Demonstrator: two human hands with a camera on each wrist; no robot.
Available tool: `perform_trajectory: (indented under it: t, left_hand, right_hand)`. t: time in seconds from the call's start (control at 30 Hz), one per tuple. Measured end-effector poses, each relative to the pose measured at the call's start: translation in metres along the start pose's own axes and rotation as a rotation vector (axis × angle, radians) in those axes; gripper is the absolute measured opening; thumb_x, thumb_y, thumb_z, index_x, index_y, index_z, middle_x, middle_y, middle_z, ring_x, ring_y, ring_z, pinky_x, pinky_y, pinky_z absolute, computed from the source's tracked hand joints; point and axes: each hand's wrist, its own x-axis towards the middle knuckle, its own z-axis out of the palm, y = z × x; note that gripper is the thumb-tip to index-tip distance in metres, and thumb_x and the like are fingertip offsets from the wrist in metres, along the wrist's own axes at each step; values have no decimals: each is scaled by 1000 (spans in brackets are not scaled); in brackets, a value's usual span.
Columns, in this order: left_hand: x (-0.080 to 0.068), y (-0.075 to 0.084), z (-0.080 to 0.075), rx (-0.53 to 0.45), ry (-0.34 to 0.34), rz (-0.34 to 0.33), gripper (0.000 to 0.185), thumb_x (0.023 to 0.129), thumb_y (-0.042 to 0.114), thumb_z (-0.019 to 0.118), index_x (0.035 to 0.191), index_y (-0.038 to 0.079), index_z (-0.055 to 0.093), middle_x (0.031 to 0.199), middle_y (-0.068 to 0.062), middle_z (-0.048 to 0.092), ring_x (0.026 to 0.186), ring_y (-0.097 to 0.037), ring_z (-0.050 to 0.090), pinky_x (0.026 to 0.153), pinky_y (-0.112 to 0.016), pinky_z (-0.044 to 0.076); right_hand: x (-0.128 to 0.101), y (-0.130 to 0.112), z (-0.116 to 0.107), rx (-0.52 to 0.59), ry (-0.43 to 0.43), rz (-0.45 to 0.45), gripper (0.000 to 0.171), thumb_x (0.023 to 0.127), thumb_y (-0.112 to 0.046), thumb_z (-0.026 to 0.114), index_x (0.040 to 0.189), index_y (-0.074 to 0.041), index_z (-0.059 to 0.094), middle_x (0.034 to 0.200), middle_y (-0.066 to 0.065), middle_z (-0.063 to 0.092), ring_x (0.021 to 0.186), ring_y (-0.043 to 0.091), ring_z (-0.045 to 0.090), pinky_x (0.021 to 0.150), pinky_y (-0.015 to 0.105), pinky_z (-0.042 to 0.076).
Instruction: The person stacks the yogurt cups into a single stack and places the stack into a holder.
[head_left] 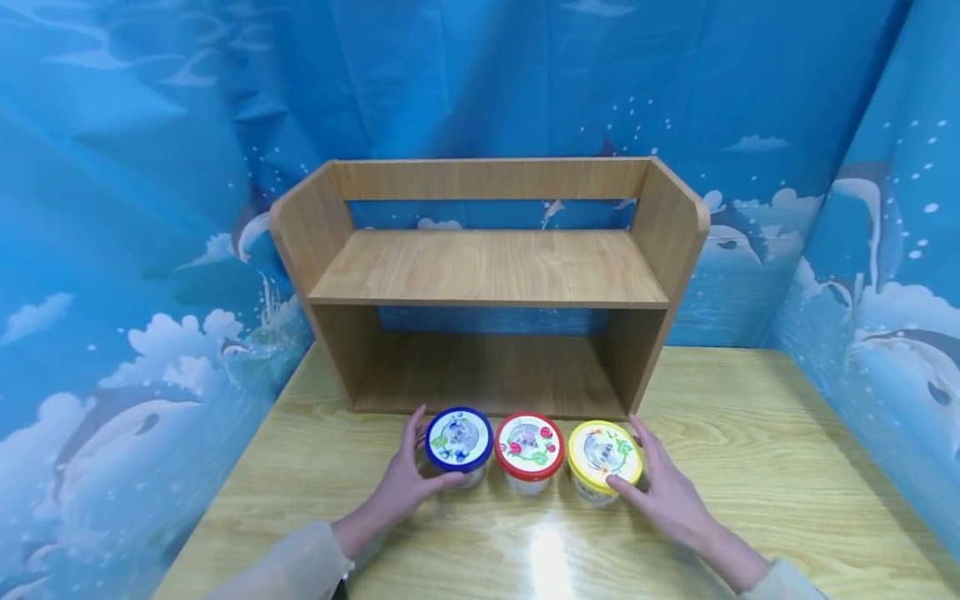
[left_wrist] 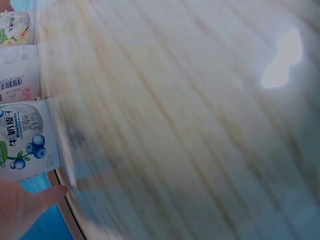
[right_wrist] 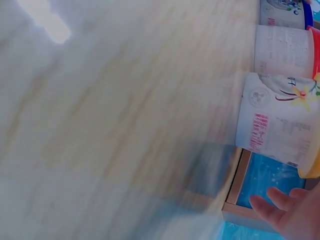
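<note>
- Cups in a row just in front of wooden shelf point(head_left: 487, 267): blue-lid cup point(head_left: 459, 442), red-lid cup point(head_left: 529, 450), yellow-lid cup point(head_left: 603, 458).
- Left hand point(head_left: 405, 479) cups blue-lid cup, fingers curled round it.
- Right hand point(head_left: 663, 487), fingers spread, touches yellow-lid cup.

Blue-lid cup point(head_left: 459, 442) and yellow-lid cup point(head_left: 603, 459) stand upright, lids on, at either end of a row. Both sit on the counter point(head_left: 750, 467) just before the shelf point(head_left: 491, 275).

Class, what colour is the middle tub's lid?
Red, clearest in the head view.
</note>
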Motion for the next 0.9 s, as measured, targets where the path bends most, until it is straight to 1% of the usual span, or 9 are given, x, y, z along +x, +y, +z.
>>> perform_trajectory:
  t: [0.13,0.23,0.3,0.47,0.6,0.7,0.83,0.9]
  left_hand:
    - [0,0,0,-19,-14,-21,109,59,37,82,143,25,12,137,-19,33,123,-35,34,99,-51,26]
    - [0,-1,1,-28,-27,-28,108,60,36,81,143,24,13,139,-19,31,125,-35,31,100,-51,25]
    - [0,-1,2,-33,-34,-27,107,61,35,81,143,25,13,139,-19,31,125,-35,30,100,-51,25]
    - [1,-2,2,-46,-43,-27,105,61,35,81,143,26,15,138,-17,34,123,-35,33,99,-51,26]
    - [1,-2,3,-43,-47,-25,102,62,35,80,142,25,18,137,-15,36,122,-34,35,99,-53,25]
    - [1,-2,3,-49,-54,-7,98,64,33,80,141,23,19,135,-16,38,121,-35,37,98,-54,26]
    - [0,-2,4,-64,-63,12,96,66,29,80,141,18,21,133,-17,41,118,-35,40,96,-54,29]
    - [0,-1,4,-68,-61,6,96,65,30,80,141,18,21,132,-16,41,118,-34,41,96,-54,29]
  right_hand:
    - [-2,0,4,24,-14,7,90,79,-45,64,144,-20,8,143,19,22,118,44,36,80,64,36]
    - [-3,0,7,46,-16,24,92,77,-45,66,144,-23,8,142,19,24,115,46,38,80,64,37]
    - [-4,0,8,62,-13,35,93,76,-46,67,144,-22,9,141,20,26,114,46,40,80,63,37]
    - [-5,0,11,135,-16,60,98,71,-45,71,144,-21,9,139,20,29,115,43,40,85,63,34]
    - [-6,0,13,182,-20,88,102,68,-44,74,143,-21,10,132,22,38,112,40,44,85,61,35]
    - [-6,0,14,200,-21,113,102,66,-44,75,142,-20,11,127,22,44,108,39,48,84,60,36]
    - [-7,0,15,223,-17,128,100,66,-43,76,141,-20,13,127,21,44,109,40,47,85,61,35]
    - [-6,1,16,240,-13,128,100,67,-42,76,141,-19,14,129,20,42,112,40,44,87,62,33]
